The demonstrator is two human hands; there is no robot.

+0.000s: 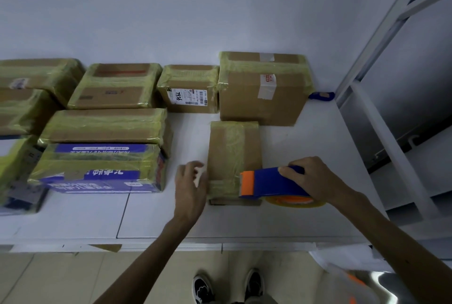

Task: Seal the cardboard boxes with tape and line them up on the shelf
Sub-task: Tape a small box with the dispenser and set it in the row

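the right hand's fingers (291, 169) are curled over the top of the blue and orange tape dispenser (271, 182), gripping it, with the right hand (315, 179) behind. the orange nose sits against the near end of the small box (233, 154), and the tape roll (293, 202) hangs under the palm. the left hand (190, 186) lies on the other side of the box. its fingers (193, 166) are loosely bent and laid against the left wall, wrapped round nothing; they are a little blurred.

the small box lies between the two hands on the white shelf (305, 218), with yellowish tape along its top and across the near end. it looks light and stiff, so it will likely slide when tape is pulled and needs that steadying. the taped faces are probably slick. the better hold is on the two long bare cardboard sides.

beyond the fingers stands a large box (261, 88). further left are a labelled box (188, 91) and a blue printed box (97, 169), all taped.
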